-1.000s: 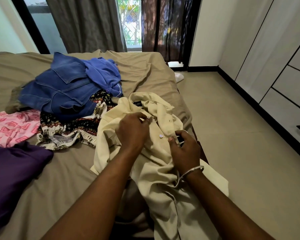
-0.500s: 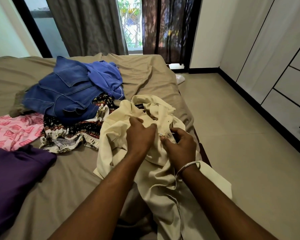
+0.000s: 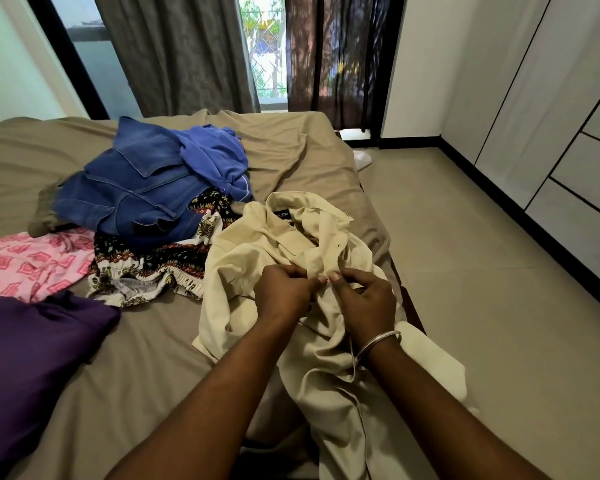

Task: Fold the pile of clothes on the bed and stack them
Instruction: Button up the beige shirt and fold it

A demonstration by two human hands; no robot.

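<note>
A cream collared shirt [image 3: 257,251] lies crumpled at the near right edge of the bed [image 3: 291,154], its lower part hanging over the side. My left hand [image 3: 284,292] and my right hand [image 3: 368,299] meet at its front placket, each pinching the cream fabric between thumb and fingers. Behind it sits a pile: a blue denim garment [image 3: 132,192], a lighter blue top [image 3: 212,157] and a dark patterned piece with white trim [image 3: 146,268]. A pink patterned cloth [image 3: 28,265] and a purple garment [image 3: 32,358] lie on the left.
The bed has a tan sheet and its right edge drops to a tiled floor [image 3: 482,271]. White wardrobe doors and drawers [image 3: 568,133] line the right wall. Grey and brown curtains [image 3: 187,50] hang over the window behind the bed.
My hands have come closer together on the shirt's front and now pinch the placket side by side. The shirt has shifted slightly under them.
</note>
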